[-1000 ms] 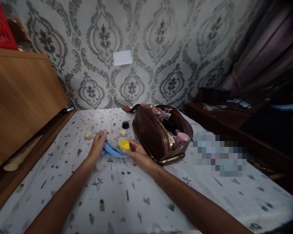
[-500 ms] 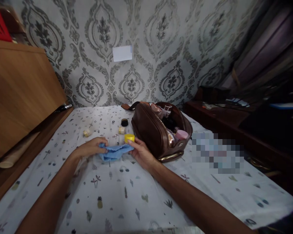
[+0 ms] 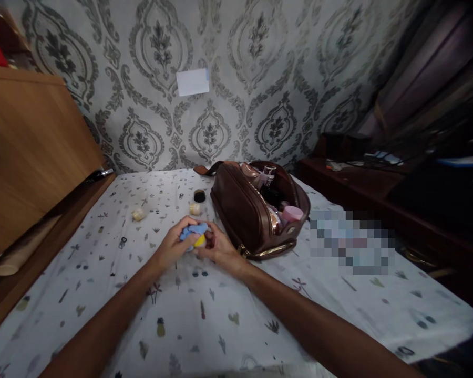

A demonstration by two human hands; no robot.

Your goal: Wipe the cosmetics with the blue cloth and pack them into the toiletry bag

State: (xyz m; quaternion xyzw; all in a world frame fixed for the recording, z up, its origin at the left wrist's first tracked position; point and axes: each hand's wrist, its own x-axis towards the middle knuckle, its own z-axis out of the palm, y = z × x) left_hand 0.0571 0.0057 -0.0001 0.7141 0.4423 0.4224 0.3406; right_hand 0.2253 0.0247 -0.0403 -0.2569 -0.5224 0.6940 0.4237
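Observation:
My left hand (image 3: 176,241) is closed on a light blue cloth (image 3: 195,229), which is bunched against a small round yellow jar (image 3: 199,241). From the other side, the fingers of my right hand (image 3: 220,247) close round the same jar. Part of the jar is hidden by the cloth and fingers. Just beyond my hands sit a small pale yellow jar (image 3: 195,209) and a round black-topped one (image 3: 199,196). Another pale yellow jar (image 3: 139,214) lies farther left. Right of my hands, an open brown toiletry bag (image 3: 236,210) holds a pink-lidded jar (image 3: 292,213) and other cosmetics.
A white patterned cloth (image 3: 205,325) covers the surface under everything. At the left stands a wooden cabinet (image 3: 35,152); at the right, a dark red-brown ledge (image 3: 339,181) carries cables and other items. A blurred-out object (image 3: 350,241) lies right of the bag.
My hands have come together. The yellow jar has moved from upright in my right fingers into the blue cloth, tilted, with the cloth now bunched round it.

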